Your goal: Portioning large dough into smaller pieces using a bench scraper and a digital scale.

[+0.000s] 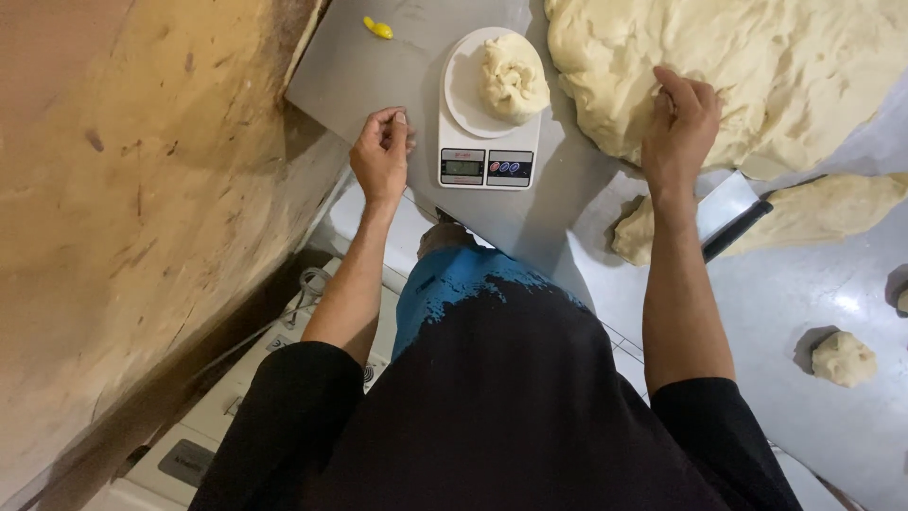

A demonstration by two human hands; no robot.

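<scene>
A white kitchen scale stands on the steel table with a lump of pale dough on its round platter. My left hand rests just left of the scale, fingers curled, with nothing visible in it. My right hand pinches the near edge of a big mass of dough spread over the table's right side.
A metal dough scraper with a dark handle lies by a long dough piece. A small dough ball sits at the right. A yellow bit lies at the table's far edge. A tan wall rises on the left; white appliances stand below.
</scene>
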